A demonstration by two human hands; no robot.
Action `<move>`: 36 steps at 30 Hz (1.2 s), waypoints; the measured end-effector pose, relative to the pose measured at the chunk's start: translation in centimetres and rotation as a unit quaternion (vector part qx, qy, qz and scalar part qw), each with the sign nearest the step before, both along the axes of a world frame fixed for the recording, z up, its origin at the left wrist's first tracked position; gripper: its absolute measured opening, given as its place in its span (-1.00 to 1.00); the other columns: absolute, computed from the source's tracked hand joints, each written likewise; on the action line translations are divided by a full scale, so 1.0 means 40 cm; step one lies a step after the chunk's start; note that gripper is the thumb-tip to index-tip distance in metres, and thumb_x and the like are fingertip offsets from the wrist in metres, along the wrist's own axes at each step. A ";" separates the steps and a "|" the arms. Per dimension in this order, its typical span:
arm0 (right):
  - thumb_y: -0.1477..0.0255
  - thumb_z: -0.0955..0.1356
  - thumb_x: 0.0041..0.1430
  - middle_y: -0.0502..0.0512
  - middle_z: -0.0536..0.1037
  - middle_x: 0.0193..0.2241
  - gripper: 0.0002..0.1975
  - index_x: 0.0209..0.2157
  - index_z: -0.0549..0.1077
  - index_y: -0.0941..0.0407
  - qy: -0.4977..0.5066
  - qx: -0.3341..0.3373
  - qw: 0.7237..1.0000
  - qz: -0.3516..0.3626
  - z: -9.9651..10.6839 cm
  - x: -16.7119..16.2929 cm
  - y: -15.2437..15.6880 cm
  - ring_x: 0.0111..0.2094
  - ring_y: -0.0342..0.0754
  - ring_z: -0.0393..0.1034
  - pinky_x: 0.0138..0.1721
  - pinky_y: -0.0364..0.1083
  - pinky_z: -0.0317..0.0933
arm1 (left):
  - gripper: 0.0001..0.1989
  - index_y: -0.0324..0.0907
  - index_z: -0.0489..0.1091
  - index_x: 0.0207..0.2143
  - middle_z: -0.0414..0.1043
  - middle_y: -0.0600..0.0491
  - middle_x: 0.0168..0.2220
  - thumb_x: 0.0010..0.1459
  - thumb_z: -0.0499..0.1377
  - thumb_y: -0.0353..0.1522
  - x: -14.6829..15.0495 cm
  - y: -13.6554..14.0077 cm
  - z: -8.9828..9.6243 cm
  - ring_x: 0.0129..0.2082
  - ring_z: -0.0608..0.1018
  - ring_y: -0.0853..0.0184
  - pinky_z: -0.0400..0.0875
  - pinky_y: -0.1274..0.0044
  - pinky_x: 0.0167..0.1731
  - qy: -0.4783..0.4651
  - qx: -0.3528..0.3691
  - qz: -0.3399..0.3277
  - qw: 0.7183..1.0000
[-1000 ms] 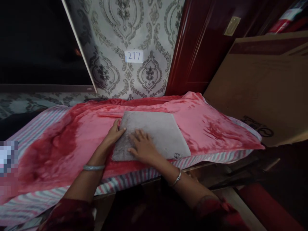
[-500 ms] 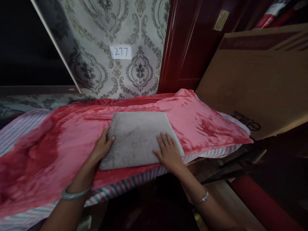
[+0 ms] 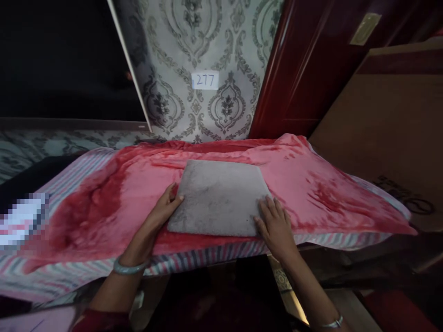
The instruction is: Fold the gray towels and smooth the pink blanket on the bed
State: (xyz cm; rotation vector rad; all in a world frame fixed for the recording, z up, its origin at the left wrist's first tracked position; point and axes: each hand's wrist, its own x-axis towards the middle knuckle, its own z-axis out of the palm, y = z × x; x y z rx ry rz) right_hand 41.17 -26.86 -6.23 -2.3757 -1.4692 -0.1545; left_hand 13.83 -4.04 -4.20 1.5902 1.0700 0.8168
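Observation:
A flat grey plush mat [image 3: 218,198] lies on a pink-red fleece blanket [image 3: 152,177]. My left hand [image 3: 165,205] is at the mat's left edge, its thumb resting on top and its other fingers curled along the side. At the opposite edge, my right hand [image 3: 277,226] has its fingers stretched out, the thumb near the mat's surface and the fingertips over the edge onto the blanket. The left wrist bears a pale bangle [image 3: 129,267], the right a silver-coloured bracelet [image 3: 335,322].
Under the blanket, a striped cloth [image 3: 207,258] hangs over the front edge. A dark screen [image 3: 65,64] stands at back left before a patterned wall with a "277" label [image 3: 205,80]. To the right are a dark red door [image 3: 311,60] and a large cardboard box [image 3: 384,120].
The view has turned left, so everything sits further right in the picture. My right hand has slid outward from the mat's top to its right edge. My left hand stays at the left edge.

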 end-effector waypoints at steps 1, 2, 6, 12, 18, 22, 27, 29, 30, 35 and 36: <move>0.19 0.09 0.39 0.22 0.10 0.39 -0.41 0.32 0.26 0.15 -0.001 0.008 1.000 0.026 0.013 -0.022 0.015 0.42 0.21 -0.18 0.33 0.27 -0.15 | -0.06 -0.19 0.11 0.36 0.51 -0.24 0.04 0.01 0.33 -0.05 -0.009 -0.017 0.006 -0.06 0.60 0.03 0.53 0.28 -0.08 -0.006 -0.013 -0.011 1.000; 0.20 0.11 0.39 0.21 0.09 0.39 -0.42 0.32 0.25 0.14 -0.001 0.012 0.998 0.058 0.029 -0.050 0.034 0.42 0.19 -0.18 0.33 0.27 -0.16 | -0.02 -0.18 0.09 0.37 0.51 -0.23 0.04 -0.02 0.34 -0.03 -0.018 -0.034 0.011 -0.05 0.60 0.02 0.52 0.28 -0.08 -0.013 -0.033 -0.025 0.999; 0.24 0.18 0.38 0.24 0.01 0.42 -0.42 0.35 0.21 0.14 0.004 -0.008 0.979 0.203 0.082 -0.205 0.131 0.43 0.19 -0.21 0.34 0.30 -0.16 | 0.10 -0.15 -0.03 0.41 0.50 -0.22 0.06 -0.06 0.36 0.04 -0.037 -0.084 0.021 -0.03 0.58 -0.01 0.53 0.27 -0.10 -0.060 -0.074 -0.054 0.994; 0.16 0.24 0.37 0.27 -0.04 0.42 -0.29 0.39 0.06 0.24 -0.004 -0.049 0.947 0.317 0.052 -0.358 0.219 0.43 0.18 -0.23 0.37 0.28 -0.20 | 0.09 -0.18 0.02 0.39 0.35 -0.25 0.23 -0.10 0.40 -0.04 -0.036 -0.088 -0.016 0.12 0.48 -0.05 0.46 0.22 0.04 -0.113 -0.067 -0.067 0.989; 0.20 0.29 0.33 0.23 -0.02 0.41 -0.28 0.40 0.06 0.19 -0.030 -0.070 0.959 0.273 0.006 -0.292 0.169 0.42 0.18 -0.19 0.37 0.23 -0.16 | -0.02 -0.18 0.02 0.38 0.33 -0.22 0.24 0.01 0.32 -0.06 -0.040 -0.078 -0.049 0.18 0.42 0.00 0.36 0.21 0.14 -0.103 -0.031 -0.070 0.992; 0.15 0.25 0.34 0.22 -0.01 0.41 -0.28 0.40 0.07 0.21 -0.064 -0.058 0.975 0.204 -0.022 -0.191 0.103 0.43 0.18 -0.21 0.37 0.23 -0.17 | -0.06 -0.18 0.09 0.36 0.27 -0.21 0.28 0.00 0.32 -0.06 -0.041 -0.076 -0.054 0.23 0.36 -0.01 0.31 0.21 0.18 -0.101 -0.009 -0.064 0.993; 0.10 0.15 0.38 0.22 0.08 0.39 -0.33 0.37 0.15 0.18 -0.057 -0.045 0.986 0.149 -0.045 -0.066 0.044 0.41 0.17 -0.13 0.35 0.25 -0.10 | -0.04 -0.18 0.09 0.35 0.35 -0.22 0.21 -0.03 0.34 -0.07 -0.042 -0.081 -0.046 0.18 0.41 -0.01 0.35 0.22 0.13 -0.107 -0.044 -0.056 0.992; 0.09 0.12 0.38 0.24 0.13 0.37 -0.34 0.35 0.19 0.17 -0.039 -0.046 0.987 0.147 -0.033 -0.038 0.045 0.40 0.16 -0.08 0.33 0.25 -0.04 | -0.01 -0.20 0.09 0.35 0.39 -0.23 0.17 -0.06 0.36 -0.08 -0.044 -0.086 -0.039 0.14 0.44 0.00 0.38 0.25 0.08 -0.112 -0.066 -0.043 0.991; 0.10 0.12 0.39 0.25 0.15 0.37 -0.35 0.35 0.20 0.16 -0.030 -0.044 0.987 0.151 -0.020 -0.032 0.053 0.40 0.15 -0.07 0.32 0.25 -0.03 | 0.00 -0.20 0.09 0.36 0.41 -0.23 0.14 -0.08 0.37 -0.08 -0.045 -0.088 -0.033 0.11 0.47 0.00 0.40 0.26 0.05 -0.114 -0.077 -0.038 0.990; 0.14 0.12 0.40 0.24 0.04 0.40 -0.37 0.39 0.10 0.11 -0.011 -0.043 0.975 0.219 0.084 -0.085 0.167 0.42 0.14 -0.14 0.33 0.27 -0.08 | 0.11 -0.21 0.00 0.39 0.54 -0.13 -0.13 -0.13 0.40 -0.05 -0.051 -0.088 -0.002 -0.13 0.58 0.06 0.46 0.34 -0.17 -0.133 -0.129 -0.038 0.982; 0.15 0.13 0.40 0.24 0.01 0.41 -0.36 0.40 0.09 0.11 -0.009 -0.051 0.970 0.238 0.106 -0.108 0.201 0.42 0.14 -0.17 0.33 0.26 -0.09 | 0.12 -0.21 -0.01 0.39 0.54 -0.09 -0.18 -0.13 0.40 -0.05 -0.049 -0.084 0.003 -0.16 0.59 0.08 0.47 0.36 -0.19 -0.136 -0.131 -0.035 0.981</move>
